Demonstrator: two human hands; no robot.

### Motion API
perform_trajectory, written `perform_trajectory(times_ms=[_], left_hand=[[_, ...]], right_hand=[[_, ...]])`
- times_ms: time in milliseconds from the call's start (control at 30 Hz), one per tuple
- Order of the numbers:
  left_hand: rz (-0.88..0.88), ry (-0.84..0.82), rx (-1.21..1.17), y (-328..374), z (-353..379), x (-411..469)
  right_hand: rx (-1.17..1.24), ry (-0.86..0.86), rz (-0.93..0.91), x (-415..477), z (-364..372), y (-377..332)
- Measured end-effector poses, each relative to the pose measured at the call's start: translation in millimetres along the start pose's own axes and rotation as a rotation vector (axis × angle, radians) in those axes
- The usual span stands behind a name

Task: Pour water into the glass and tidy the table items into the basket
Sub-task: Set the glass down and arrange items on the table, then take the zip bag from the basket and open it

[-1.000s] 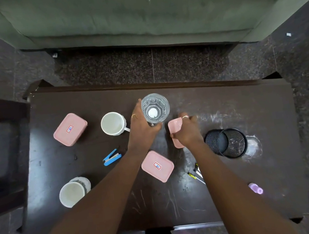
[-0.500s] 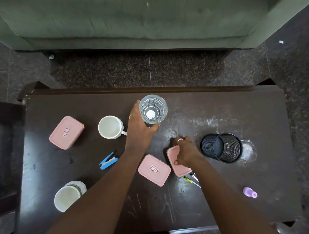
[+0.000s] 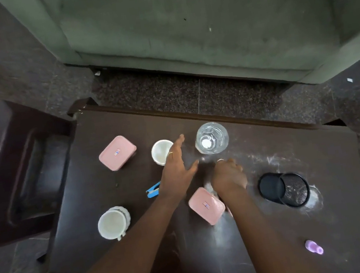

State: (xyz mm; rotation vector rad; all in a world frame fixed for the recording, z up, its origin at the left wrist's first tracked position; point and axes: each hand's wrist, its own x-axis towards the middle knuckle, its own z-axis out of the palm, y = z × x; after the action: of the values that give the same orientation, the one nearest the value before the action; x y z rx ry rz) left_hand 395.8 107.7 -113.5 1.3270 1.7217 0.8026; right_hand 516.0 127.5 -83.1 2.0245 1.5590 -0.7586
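— One glass [image 3: 212, 137], clear and upright, stands toward the far edge of the table [image 3: 318, 150]. A white spot shows through its bottom.

— Is a hand on it?

— Neither. The left hand [image 3: 177, 169] is spread wide just left of it, fingers straight, thumb out to the right, holding nothing. It covers part of the cup [image 3: 159, 151].

— And the other?

— The right hand [image 3: 227, 176] is knuckles up on the near side of the glass, fingers curled under. Something pale and blurred shows beneath it. Whether the hand grips it, I cannot tell.

— The basket?

— The basket [image 3: 284, 189], black mesh, sits right of that hand and apart from it. I cannot tell whether it is upright or tipped.

— What else is on the table?

— A pink near box [image 3: 205, 205] lies just beside the right wrist. A pink far box [image 3: 117, 152] lies left of the cup. A white mug [image 3: 113, 222] stands at the near left, and a blue stapler [image 3: 152, 190] pokes out by the left wrist. A purple thing [image 3: 314, 246] lies near the right front corner.

— And around the table?

— A green sofa [image 3: 179, 18] beyond, a dark chair [image 3: 26, 172] to the left.
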Motion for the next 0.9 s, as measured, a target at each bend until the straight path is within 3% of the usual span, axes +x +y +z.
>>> perform_trajectory(times_ms=[233, 400, 600, 767, 900], left_hand=[[-0.036, 0.214, -0.006, -17.7, -94.5, -13.0], [-0.112, 0.488, -0.008, -36.9, -201.1, -12.3], [-0.245, 0.795, -0.038, -76.3, -324.1, -13.9], [-0.404, 0.845, -0.123, -112.2, -391.7, 1.3], [-0.658, 0.792, -0.265, -137.4, -417.9, 25.3]], right_hand=[[-0.030, 0.077, -0.248, -51.3, -21.3, -108.4], [0.042, 0.106, -0.579, -96.6, -32.0, -222.7], [0.087, 0.258, -0.887, -136.2, -22.7, -360.4], [0.066, 0.263, -1.009, -140.3, -10.5, -454.6], [-0.079, 0.261, -1.034, -127.9, -3.8, -512.1]])
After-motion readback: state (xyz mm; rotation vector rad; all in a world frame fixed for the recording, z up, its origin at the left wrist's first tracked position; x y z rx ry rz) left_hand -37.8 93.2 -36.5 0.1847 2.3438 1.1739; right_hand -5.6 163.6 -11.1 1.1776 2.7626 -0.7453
